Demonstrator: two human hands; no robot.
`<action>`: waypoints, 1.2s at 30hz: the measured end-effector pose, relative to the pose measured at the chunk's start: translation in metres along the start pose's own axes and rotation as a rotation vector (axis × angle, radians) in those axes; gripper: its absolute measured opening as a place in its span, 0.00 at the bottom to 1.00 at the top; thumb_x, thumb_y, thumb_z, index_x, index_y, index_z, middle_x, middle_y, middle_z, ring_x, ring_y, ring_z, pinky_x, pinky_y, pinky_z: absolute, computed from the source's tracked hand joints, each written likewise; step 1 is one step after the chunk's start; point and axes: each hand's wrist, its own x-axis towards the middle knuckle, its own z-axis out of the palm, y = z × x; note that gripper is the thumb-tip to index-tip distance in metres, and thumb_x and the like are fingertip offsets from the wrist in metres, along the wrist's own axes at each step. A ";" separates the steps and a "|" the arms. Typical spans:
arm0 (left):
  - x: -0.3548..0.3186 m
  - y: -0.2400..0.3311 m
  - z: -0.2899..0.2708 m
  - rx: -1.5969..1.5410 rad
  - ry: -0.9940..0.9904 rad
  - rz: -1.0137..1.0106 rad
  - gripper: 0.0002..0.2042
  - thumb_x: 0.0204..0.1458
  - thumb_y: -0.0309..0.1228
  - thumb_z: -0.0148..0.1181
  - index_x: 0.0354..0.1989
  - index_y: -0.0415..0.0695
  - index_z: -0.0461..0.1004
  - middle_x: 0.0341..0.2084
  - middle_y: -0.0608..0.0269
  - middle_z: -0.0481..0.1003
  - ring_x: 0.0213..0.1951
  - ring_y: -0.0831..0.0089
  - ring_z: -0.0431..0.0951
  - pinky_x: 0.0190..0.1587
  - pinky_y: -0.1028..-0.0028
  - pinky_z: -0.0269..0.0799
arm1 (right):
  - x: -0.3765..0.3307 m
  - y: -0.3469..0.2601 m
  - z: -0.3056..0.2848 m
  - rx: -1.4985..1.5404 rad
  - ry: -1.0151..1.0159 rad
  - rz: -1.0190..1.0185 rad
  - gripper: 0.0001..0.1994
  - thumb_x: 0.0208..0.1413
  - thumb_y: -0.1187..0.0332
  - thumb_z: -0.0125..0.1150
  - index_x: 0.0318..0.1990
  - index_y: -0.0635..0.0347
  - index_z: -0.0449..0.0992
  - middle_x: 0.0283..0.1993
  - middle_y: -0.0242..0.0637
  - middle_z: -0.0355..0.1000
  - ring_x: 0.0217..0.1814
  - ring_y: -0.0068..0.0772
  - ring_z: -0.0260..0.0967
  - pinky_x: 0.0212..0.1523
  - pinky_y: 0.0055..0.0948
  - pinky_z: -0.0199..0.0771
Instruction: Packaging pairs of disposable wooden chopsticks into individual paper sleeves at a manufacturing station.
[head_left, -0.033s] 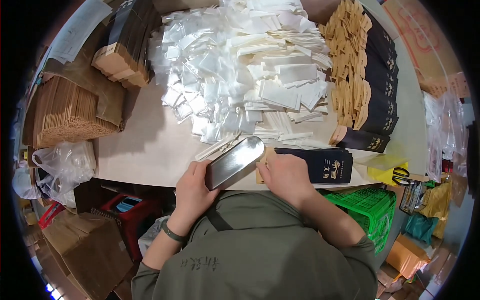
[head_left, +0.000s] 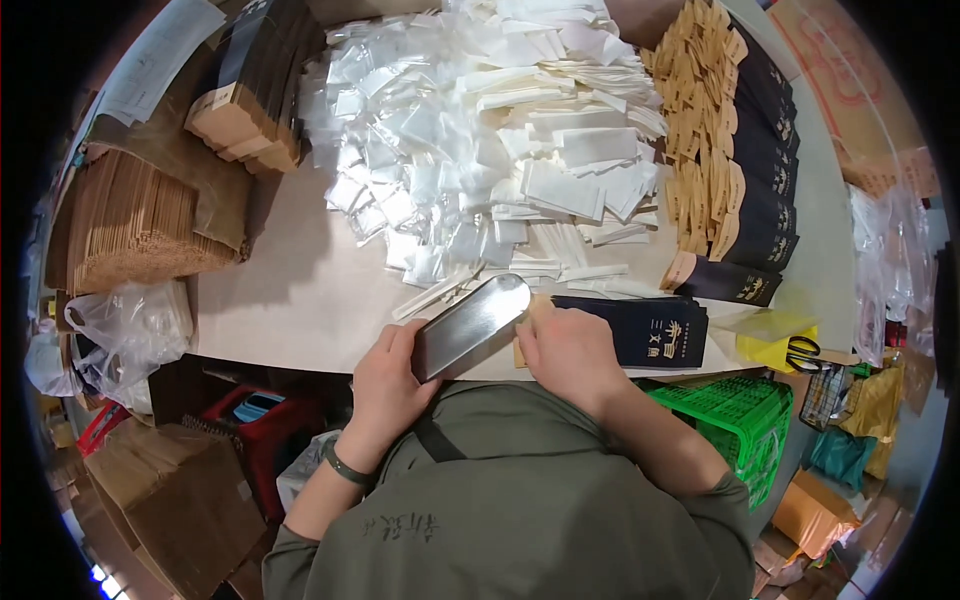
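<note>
My left hand (head_left: 385, 385) is closed around a long, shiny metal piece with a rounded end (head_left: 475, 325), thumb along its near edge and fingers at its far side. The piece slants up to the right. Curled over the tan end of a stack of dark paper sleeves (head_left: 655, 335), my right hand (head_left: 575, 350) has its fingertips by the metal's rounded tip. Its fingers seem to pinch a sleeve's tan end, though they are partly hidden. Beyond both hands lie a heap of clear plastic packets (head_left: 420, 170) and many white paper packets (head_left: 590, 160).
Dark sleeves with tan ends (head_left: 745, 200) are piled at the right. Cardboard stacks (head_left: 150, 225) stand at the left. Black-handled scissors (head_left: 803, 353) lie by a yellow item (head_left: 765, 347) near the right edge. Below the table edge sits a green crate (head_left: 735, 425).
</note>
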 end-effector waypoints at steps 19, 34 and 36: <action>0.105 -0.020 -0.011 -0.053 -0.009 -0.142 0.12 0.49 0.38 0.68 0.34 0.42 0.76 0.28 0.56 0.77 0.32 0.57 0.79 0.35 0.62 0.74 | 0.090 -0.024 0.031 -0.024 0.121 -0.682 0.07 0.48 0.68 0.65 0.32 0.57 0.73 0.32 0.38 0.69 0.42 0.47 0.70 0.42 0.42 0.72; 0.009 -0.026 -0.010 -0.278 0.204 -0.062 0.03 0.54 0.23 0.59 0.36 0.41 0.75 0.28 0.56 0.74 0.30 0.62 0.76 0.33 0.69 0.71 | 0.066 0.067 -0.022 0.175 0.320 -0.364 0.05 0.51 0.70 0.65 0.36 0.58 0.81 0.33 0.41 0.76 0.38 0.44 0.74 0.42 0.36 0.74; -0.004 -0.036 0.004 -0.123 0.263 0.130 0.08 0.48 0.22 0.64 0.37 0.43 0.76 0.33 0.57 0.75 0.33 0.60 0.75 0.37 0.66 0.71 | 0.072 0.071 -0.038 0.151 0.423 -0.258 0.05 0.51 0.69 0.65 0.33 0.58 0.82 0.33 0.42 0.75 0.39 0.45 0.73 0.43 0.38 0.73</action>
